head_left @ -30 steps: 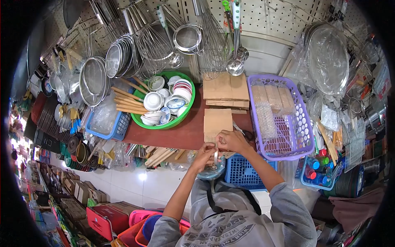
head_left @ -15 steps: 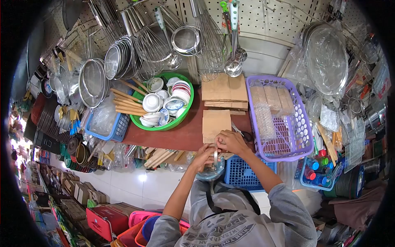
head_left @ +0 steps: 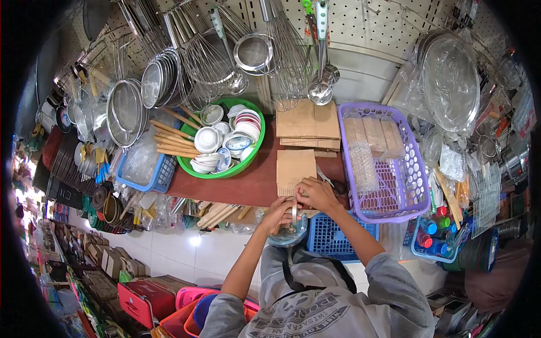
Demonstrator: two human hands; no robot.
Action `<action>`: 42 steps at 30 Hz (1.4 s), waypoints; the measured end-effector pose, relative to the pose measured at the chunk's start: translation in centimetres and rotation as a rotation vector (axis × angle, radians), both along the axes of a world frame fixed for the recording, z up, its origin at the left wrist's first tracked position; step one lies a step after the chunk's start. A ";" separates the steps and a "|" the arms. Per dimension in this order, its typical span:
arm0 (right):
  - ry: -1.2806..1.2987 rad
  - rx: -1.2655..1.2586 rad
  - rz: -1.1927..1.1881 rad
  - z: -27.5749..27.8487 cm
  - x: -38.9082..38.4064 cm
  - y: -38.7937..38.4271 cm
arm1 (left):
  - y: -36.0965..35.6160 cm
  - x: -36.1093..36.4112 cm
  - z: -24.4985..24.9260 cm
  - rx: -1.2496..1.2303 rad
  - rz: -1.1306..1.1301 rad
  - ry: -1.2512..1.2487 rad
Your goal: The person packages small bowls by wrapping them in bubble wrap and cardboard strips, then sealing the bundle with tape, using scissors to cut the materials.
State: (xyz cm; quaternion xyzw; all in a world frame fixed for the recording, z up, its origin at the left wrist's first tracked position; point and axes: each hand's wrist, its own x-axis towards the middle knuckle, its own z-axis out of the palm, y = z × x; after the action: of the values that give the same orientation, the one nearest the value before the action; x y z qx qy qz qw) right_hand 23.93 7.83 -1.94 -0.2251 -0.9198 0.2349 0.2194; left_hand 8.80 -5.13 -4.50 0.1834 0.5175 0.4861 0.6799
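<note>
My left hand (head_left: pixel 276 216) is closed around a roll of clear tape (head_left: pixel 295 212), at the near edge of the red-brown table (head_left: pixel 225 190). My right hand (head_left: pixel 314 193) is pinched just above and right of the roll; what its fingertips hold is too small to make out. Just beyond both hands lies a flat piece of brown cardboard (head_left: pixel 296 167). Scissors (head_left: pixel 324 176) with dark handles lie beside the cardboard, partly behind my right hand. Below my hands is a round, bluish clear container (head_left: pixel 288 235), partly hidden by my left hand.
A green basin (head_left: pixel 225 174) of small bowls stands left. Folded cardboard (head_left: pixel 307 121) is stacked at the back. To the right is a purple basket (head_left: pixel 394 211) with bubble-wrapped packs. Blue crates (head_left: pixel 338 236) sit below the table edge. Whisks and strainers (head_left: pixel 253 53) hang above.
</note>
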 end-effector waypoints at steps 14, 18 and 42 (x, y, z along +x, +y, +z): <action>0.019 -0.008 -0.011 0.4 -0.5 0.5 | 0.3 -0.4 0.0 -0.026 -0.001 0.021; 0.016 -0.030 -0.026 0.5 -0.7 0.6 | 0.4 -0.5 -0.2 -0.019 -0.013 -0.006; 0.035 0.070 0.153 1.1 0.8 0.2 | -0.7 -1.0 1.0 0.067 0.001 -0.135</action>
State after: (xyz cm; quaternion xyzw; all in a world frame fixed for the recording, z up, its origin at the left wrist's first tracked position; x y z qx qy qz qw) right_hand 24.77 8.01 -0.85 -0.1423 -0.9379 0.2228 0.2245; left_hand 7.76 -5.85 -3.52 0.1725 0.4542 0.5146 0.7065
